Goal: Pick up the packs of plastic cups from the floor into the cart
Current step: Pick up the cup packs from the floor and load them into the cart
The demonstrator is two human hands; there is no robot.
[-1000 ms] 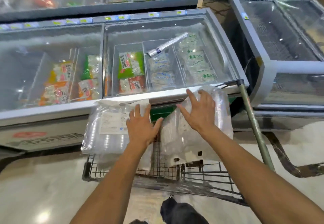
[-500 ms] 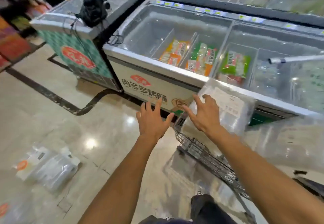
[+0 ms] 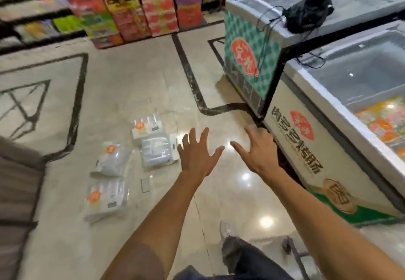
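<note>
Several clear packs of plastic cups lie on the tiled floor left of centre. One pack (image 3: 145, 128) lies farthest away, another (image 3: 157, 152) sits just in front of it, a third (image 3: 112, 160) is to their left and a fourth (image 3: 105, 198) lies nearest me. My left hand (image 3: 197, 153) hangs in the air with its fingers spread, just right of the packs, holding nothing. A little further right, beside the freezer, my right hand (image 3: 258, 149) is spread out and empty too. Only a wheel and bar of the cart (image 3: 290, 246) show at the bottom right.
Chest freezers (image 3: 328, 139) line the right side, with a black bag (image 3: 306, 12) and cables on the far one. Shelves of coloured boxes (image 3: 140, 5) stand at the back. A grey mat or step (image 3: 17, 187) fills the left edge. My leg and shoe (image 3: 226, 230) are below.
Both hands have left the packs in the cart and now hang empty. My view has swung left from the cart and freezer down to the floor with the packs.
</note>
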